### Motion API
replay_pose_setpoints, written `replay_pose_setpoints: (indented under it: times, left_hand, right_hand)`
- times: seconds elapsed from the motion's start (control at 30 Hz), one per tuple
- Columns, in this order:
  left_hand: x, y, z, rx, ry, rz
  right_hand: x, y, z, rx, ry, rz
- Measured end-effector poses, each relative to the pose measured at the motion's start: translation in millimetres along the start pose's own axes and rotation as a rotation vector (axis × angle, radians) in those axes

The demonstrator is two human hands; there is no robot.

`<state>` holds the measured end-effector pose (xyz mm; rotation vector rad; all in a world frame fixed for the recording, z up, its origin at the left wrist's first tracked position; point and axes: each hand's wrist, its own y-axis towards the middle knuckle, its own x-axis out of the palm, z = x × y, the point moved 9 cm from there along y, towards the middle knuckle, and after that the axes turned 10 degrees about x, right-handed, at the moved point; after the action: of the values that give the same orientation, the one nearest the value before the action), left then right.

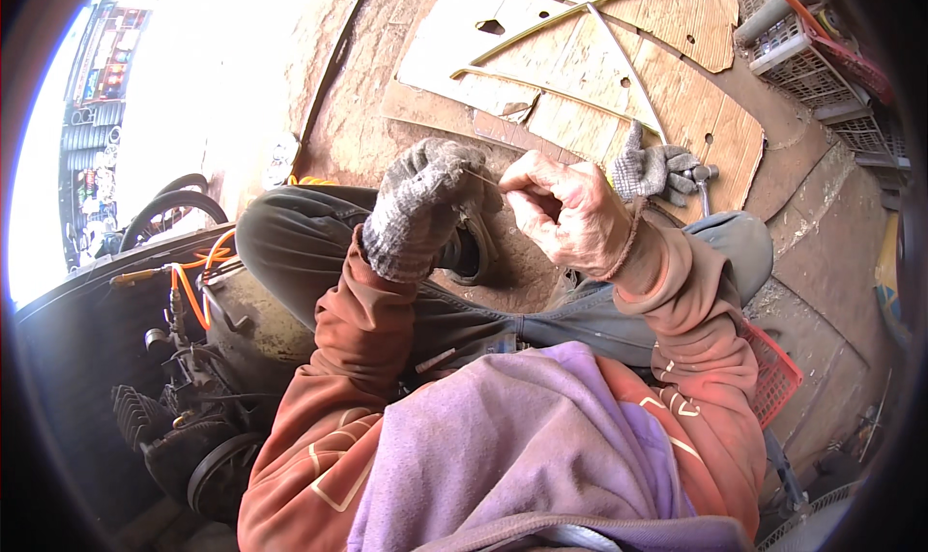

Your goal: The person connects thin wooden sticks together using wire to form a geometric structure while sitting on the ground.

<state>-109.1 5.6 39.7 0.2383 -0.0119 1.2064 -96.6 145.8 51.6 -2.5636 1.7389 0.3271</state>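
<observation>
In front of me, over my folded legs, both hands are raised close together. My left hand wears a grey knit glove, and its fingers are curled closed; what they hold, if anything, is hidden. My bare right hand pinches at its thumb and forefinger. A thin pale strand runs across the gap between the gloved fingers and the right fingertips. Beyond my right wrist a second grey glove lies beside a hammer, partly on the cardboard.
Flattened cardboard lies ahead, with thin bent strips on it. Stacked plastic crates stand at the far right. On my left are a compressor and an orange hose. A red basket sits by my right elbow.
</observation>
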Motion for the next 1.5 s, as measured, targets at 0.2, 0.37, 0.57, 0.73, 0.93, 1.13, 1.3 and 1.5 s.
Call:
replay_pose_setpoints:
  times: [0.2, 0.37, 0.57, 0.73, 0.93, 1.13, 1.3, 1.5]
  left_hand:
    - [2, 1, 8, 0.021, 0.202, -0.061]
    - [13, 3, 15, 0.036, 0.235, -0.107]
    - [0, -8, -20, -0.176, -0.234, 0.034]
    - [1, -13, -23, -0.263, -0.297, 0.115]
    - [-6, -21, -37, -0.33, -0.188, 0.141]
    - [-14, -16, -36, -0.402, 0.216, 0.183]
    - [-13, -15, -33, -0.366, 0.263, 0.192]
    - [-16, -16, -52, -0.395, 0.275, 0.137]
  right_hand:
    - [3, -1, 0, -0.024, 0.013, 0.001]
    - [5, 0, 5, 0.059, 0.116, -0.008]
    - [8, -2, 3, -0.019, 0.121, 0.02]
    - [8, -3, 5, -0.008, 0.08, 0.021]
    - [13, -2, 7, 0.026, 0.092, 0.002]
    - [25, 3, 30, 0.19, 0.027, -0.112]
    - [18, 4, 17, 0.153, -0.059, -0.088]
    - [21, 2, 26, 0.014, -0.019, -0.002]
